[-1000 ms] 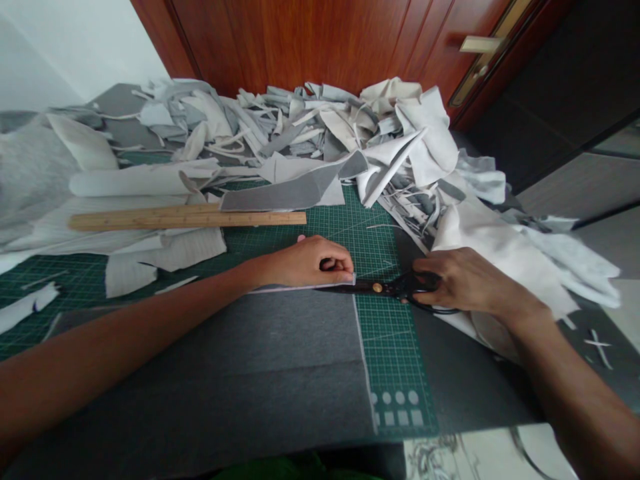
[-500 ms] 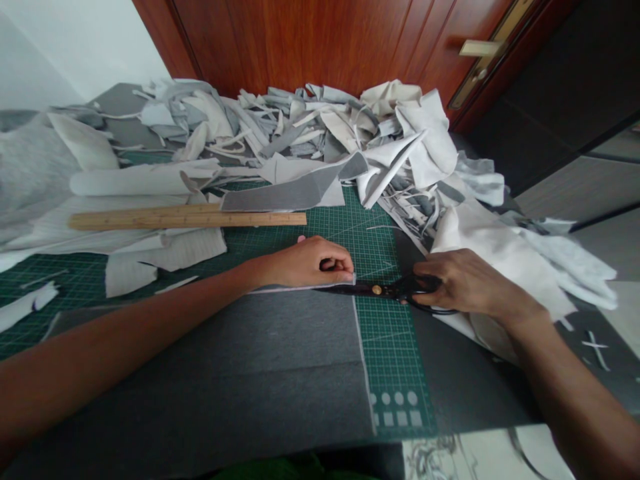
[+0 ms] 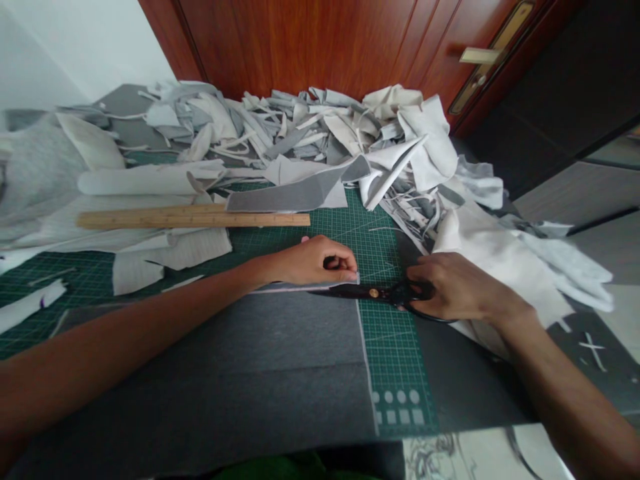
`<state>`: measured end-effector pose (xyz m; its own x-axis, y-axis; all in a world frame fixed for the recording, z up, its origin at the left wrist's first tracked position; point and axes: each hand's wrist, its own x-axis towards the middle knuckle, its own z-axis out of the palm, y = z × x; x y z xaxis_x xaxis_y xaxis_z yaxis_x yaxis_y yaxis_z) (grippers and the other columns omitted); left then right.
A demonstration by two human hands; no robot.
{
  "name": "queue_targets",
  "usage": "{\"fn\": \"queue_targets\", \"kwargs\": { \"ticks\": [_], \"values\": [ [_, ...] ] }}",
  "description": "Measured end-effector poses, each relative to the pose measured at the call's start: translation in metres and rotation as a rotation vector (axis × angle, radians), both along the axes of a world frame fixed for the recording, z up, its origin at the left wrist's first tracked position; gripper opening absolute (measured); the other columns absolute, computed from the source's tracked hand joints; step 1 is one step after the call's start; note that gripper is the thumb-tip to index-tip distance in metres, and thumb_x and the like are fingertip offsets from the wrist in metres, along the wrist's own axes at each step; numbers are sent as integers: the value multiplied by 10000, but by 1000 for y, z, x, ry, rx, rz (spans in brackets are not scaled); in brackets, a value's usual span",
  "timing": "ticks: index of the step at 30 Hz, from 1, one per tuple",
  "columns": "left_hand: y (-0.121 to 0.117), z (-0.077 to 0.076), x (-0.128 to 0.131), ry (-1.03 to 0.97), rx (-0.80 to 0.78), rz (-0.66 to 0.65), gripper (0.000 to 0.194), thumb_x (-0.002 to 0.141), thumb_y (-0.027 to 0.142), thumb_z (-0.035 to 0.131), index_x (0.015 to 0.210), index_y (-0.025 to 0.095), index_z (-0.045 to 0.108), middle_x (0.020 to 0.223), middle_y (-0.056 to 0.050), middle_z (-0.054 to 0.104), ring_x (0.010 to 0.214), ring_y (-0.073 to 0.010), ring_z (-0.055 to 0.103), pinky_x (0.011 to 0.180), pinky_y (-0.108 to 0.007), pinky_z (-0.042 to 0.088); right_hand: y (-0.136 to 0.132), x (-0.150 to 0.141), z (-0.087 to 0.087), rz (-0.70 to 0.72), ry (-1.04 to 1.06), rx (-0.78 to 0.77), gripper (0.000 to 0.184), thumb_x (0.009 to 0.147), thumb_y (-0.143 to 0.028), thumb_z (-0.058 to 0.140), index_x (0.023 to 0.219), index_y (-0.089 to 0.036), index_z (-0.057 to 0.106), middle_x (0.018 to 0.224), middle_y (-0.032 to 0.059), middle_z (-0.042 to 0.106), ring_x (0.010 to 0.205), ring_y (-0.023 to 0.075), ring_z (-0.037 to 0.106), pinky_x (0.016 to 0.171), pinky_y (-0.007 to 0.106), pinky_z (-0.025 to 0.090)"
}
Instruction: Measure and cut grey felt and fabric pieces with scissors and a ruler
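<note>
A dark grey sheet of fabric [image 3: 300, 360] with a pale edge lies over the green cutting mat [image 3: 393, 340]. Near the sheet's far right corner, my left hand [image 3: 323, 260] pinches the end of a narrow strip along its far edge. My right hand [image 3: 450, 287] is closed round the handles of black scissors [image 3: 375, 293] with a brass-coloured pivot. Their blades point left and lie along the far edge of the sheet, just below my left fingers. The blade tips are hard to make out against the dark cloth.
Beyond my left hand lie wooden rulers [image 3: 200, 217] and a curved grey fabric piece [image 3: 290, 193]. A heap of grey and white scraps [image 3: 300, 127] runs along the back, before a wooden door [image 3: 310, 47]. White cloth [image 3: 490, 247] lies beside my right hand.
The scissors and my right hand have shifted slightly to the left along the sheet's edge. My left hand keeps its pinch, and the whole view has moved a little.
</note>
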<state>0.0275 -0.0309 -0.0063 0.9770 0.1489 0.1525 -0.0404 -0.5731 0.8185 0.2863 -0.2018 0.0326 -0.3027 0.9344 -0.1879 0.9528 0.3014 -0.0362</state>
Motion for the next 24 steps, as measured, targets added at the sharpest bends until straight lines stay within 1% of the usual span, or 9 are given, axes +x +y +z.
{"fn": "queue_targets", "kwargs": {
  "ticks": [4, 10, 15, 19, 24],
  "values": [
    [1, -1, 0, 17, -37, 11, 262, 950, 405, 667, 880, 162, 732, 762, -10, 652, 668, -114, 508, 632, -251, 372, 0, -6, 1, -1, 0, 28, 278, 859, -470, 670, 752, -225, 594, 739, 52, 613, 695, 216, 571, 685, 352, 370],
    [-1, 1, 0, 8, -50, 8, 246, 938, 397, 680, 878, 166, 740, 737, 3, 651, 653, -108, 506, 636, -247, 368, 3, -13, 4, 12, 4, 37, 259, 869, -451, 659, 744, -235, 592, 730, 41, 601, 701, 219, 545, 706, 360, 348],
    [0, -1, 1, 9, -53, -11, 269, 935, 428, 688, 881, 172, 749, 762, -5, 680, 657, -112, 513, 633, -247, 366, 8, -23, 7, 15, -3, 23, 289, 866, -480, 669, 747, -227, 594, 735, 42, 599, 695, 210, 532, 711, 357, 333],
    [0, -4, 1, 3, -51, -34, 260, 937, 421, 689, 887, 175, 753, 775, -5, 688, 673, -113, 528, 650, -249, 368, 10, -28, 10, 17, -6, 21, 320, 871, -512, 669, 747, -226, 594, 743, 41, 597, 692, 207, 523, 721, 358, 332],
    [-1, -2, 0, 20, -74, -27, 258, 937, 418, 683, 891, 178, 767, 744, -3, 678, 654, -119, 515, 637, -254, 351, 12, -32, 10, 12, -2, 33, 327, 877, -532, 664, 778, -225, 612, 754, 45, 599, 702, 217, 523, 743, 371, 351]
  ]
}}
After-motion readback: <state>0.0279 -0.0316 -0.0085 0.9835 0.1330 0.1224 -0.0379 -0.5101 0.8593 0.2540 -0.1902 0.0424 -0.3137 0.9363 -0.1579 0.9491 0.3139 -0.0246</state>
